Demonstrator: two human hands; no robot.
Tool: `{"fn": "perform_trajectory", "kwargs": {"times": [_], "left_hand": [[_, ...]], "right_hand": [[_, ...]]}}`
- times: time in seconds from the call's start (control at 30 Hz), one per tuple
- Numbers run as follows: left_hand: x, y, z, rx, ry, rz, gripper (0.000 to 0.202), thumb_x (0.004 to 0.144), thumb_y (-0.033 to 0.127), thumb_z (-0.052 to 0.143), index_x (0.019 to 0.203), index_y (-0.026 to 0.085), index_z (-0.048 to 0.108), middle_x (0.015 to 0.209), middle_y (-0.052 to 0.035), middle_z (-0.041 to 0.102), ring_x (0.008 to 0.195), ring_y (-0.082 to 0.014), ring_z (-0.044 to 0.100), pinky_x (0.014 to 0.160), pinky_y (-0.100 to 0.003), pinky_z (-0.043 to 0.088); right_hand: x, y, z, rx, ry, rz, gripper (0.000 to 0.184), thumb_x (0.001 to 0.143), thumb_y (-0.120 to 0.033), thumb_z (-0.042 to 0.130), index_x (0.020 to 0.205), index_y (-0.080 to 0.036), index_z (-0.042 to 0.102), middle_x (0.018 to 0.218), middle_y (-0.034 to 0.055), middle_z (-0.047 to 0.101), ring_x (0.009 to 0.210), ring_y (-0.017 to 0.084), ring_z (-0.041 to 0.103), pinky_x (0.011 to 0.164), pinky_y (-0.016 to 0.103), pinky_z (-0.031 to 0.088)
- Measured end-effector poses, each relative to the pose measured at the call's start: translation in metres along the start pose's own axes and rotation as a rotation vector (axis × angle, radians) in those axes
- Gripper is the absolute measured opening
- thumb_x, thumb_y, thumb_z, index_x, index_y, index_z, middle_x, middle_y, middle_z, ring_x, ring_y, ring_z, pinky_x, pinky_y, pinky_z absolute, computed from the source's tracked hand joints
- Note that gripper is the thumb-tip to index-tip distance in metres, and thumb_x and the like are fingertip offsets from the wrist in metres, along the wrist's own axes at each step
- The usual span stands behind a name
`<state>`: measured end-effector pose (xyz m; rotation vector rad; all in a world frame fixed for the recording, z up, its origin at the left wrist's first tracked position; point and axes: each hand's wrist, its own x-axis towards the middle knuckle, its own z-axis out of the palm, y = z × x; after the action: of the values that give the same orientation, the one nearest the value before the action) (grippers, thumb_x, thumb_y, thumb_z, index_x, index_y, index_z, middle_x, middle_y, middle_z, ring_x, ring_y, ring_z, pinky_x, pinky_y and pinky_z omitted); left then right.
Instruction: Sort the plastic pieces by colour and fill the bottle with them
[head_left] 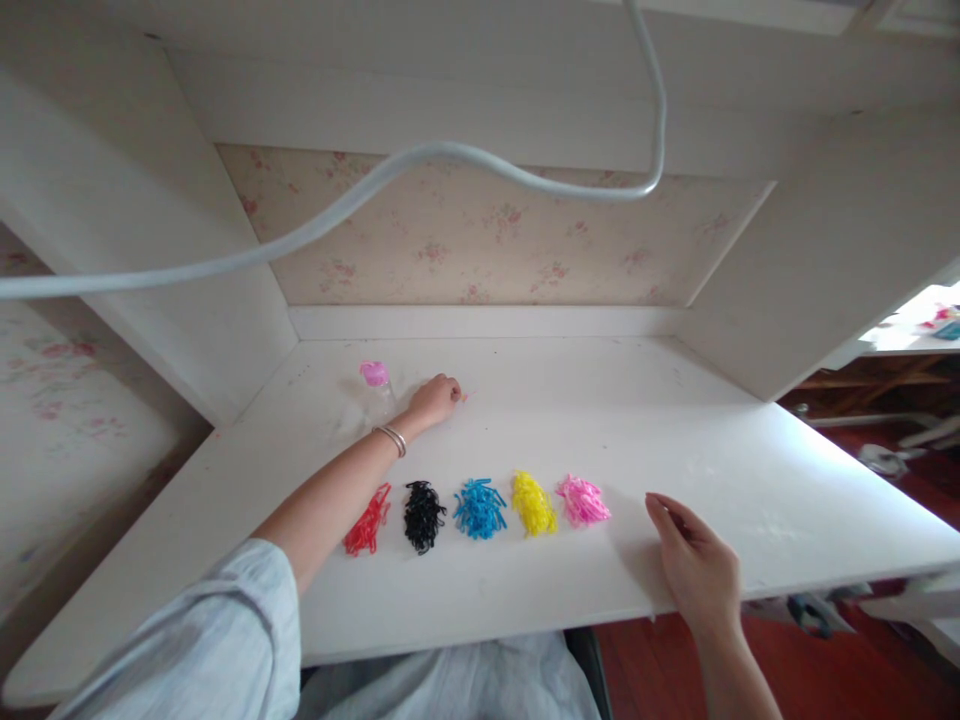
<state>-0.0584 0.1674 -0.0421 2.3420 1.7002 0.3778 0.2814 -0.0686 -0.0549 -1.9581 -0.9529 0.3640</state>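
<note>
My left hand reaches far across the white desk, fingers curled in a pinch on a tiny pale orange piece at its tips. A silver bangle sits on that wrist. Just left of the hand stands a small clear bottle with a pink cap. Five little heaps of plastic bits lie in a row nearer me: red, black, blue, yellow, pink. My right hand rests on the desk's front edge right of the pink heap, fingers loosely bent, holding nothing.
White side panels close in the desk on both sides, with floral wallpaper behind. A pale cable hangs across the upper view. Dark red floor and another table show at the right.
</note>
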Motion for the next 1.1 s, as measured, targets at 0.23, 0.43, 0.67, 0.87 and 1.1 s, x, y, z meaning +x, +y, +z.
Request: {"fn": "perform_trajectory", "kwargs": {"times": [0.23, 0.43, 0.67, 0.87, 1.1], "left_hand": [[-0.012, 0.004, -0.009, -0.036, 0.055, 0.057, 0.024, 0.090, 0.032, 0.053, 0.106, 0.015, 0.059, 0.108, -0.0069, 0.060, 0.094, -0.0184, 0.059, 0.083, -0.040, 0.049], [-0.022, 0.006, -0.021, -0.075, 0.121, 0.089, 0.015, 0.088, 0.026, 0.053, 0.094, 0.016, 0.062, 0.097, -0.0053, 0.064, 0.091, -0.0181, 0.060, 0.084, -0.036, 0.046], [-0.037, 0.013, -0.034, -0.143, 0.168, 0.128, 0.015, 0.084, 0.019, 0.051, 0.089, 0.018, 0.066, 0.096, -0.0065, 0.065, 0.091, -0.0186, 0.060, 0.086, -0.029, 0.044], [-0.065, 0.044, -0.036, -0.210, 0.052, 0.228, 0.019, 0.083, 0.026, 0.053, 0.087, 0.018, 0.070, 0.094, -0.0057, 0.065, 0.087, -0.0167, 0.060, 0.085, -0.028, 0.046], [-0.095, 0.097, -0.022, -0.261, -0.157, 0.329, 0.018, 0.077, 0.032, 0.059, 0.083, 0.022, 0.073, 0.086, -0.0022, 0.068, 0.077, -0.0142, 0.062, 0.071, -0.021, 0.047]], "right_hand": [[0.000, 0.001, 0.000, -0.025, -0.019, 0.016, 0.047, 0.070, -0.058, 0.060, 0.094, -0.020, 0.072, 0.091, 0.0054, 0.072, 0.085, 0.024, 0.064, 0.071, 0.029, 0.045], [-0.001, -0.001, 0.001, -0.021, -0.023, 0.000, 0.045, 0.071, -0.057, 0.060, 0.094, -0.020, 0.072, 0.091, 0.0052, 0.072, 0.083, 0.023, 0.064, 0.070, 0.029, 0.045], [0.000, 0.001, 0.002, -0.024, -0.022, -0.005, 0.047, 0.070, -0.058, 0.060, 0.093, -0.020, 0.073, 0.085, 0.0051, 0.072, 0.079, 0.022, 0.064, 0.068, 0.028, 0.045], [0.002, 0.005, 0.004, -0.027, -0.028, -0.046, 0.047, 0.072, -0.057, 0.058, 0.095, -0.019, 0.072, 0.086, 0.0059, 0.072, 0.076, 0.022, 0.064, 0.067, 0.027, 0.045], [0.002, 0.006, 0.004, -0.019, -0.039, -0.040, 0.046, 0.072, -0.057, 0.058, 0.095, -0.020, 0.072, 0.086, 0.0049, 0.072, 0.079, 0.021, 0.063, 0.068, 0.027, 0.044]]}}
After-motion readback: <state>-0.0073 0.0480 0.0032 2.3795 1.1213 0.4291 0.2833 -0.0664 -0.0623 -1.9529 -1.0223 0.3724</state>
